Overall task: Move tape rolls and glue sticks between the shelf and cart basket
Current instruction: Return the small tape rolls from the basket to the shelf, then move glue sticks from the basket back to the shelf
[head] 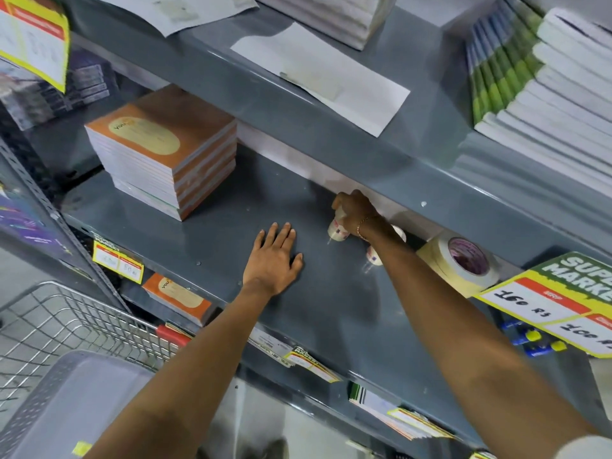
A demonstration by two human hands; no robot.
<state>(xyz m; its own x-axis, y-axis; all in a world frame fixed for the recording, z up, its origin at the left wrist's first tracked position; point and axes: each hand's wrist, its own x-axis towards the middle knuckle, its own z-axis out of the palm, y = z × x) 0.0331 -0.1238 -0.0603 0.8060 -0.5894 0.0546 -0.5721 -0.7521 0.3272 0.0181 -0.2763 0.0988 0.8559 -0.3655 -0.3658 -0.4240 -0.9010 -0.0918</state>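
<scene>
Now right hand fingers clamp 1 glue stick (another beside); left hand fingers spread flat.

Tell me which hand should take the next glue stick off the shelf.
Probably the right hand: it is already closed on one glue stick, with another just beside its wrist. The left hand lies flat and empty on the shelf, farther from them.
</scene>
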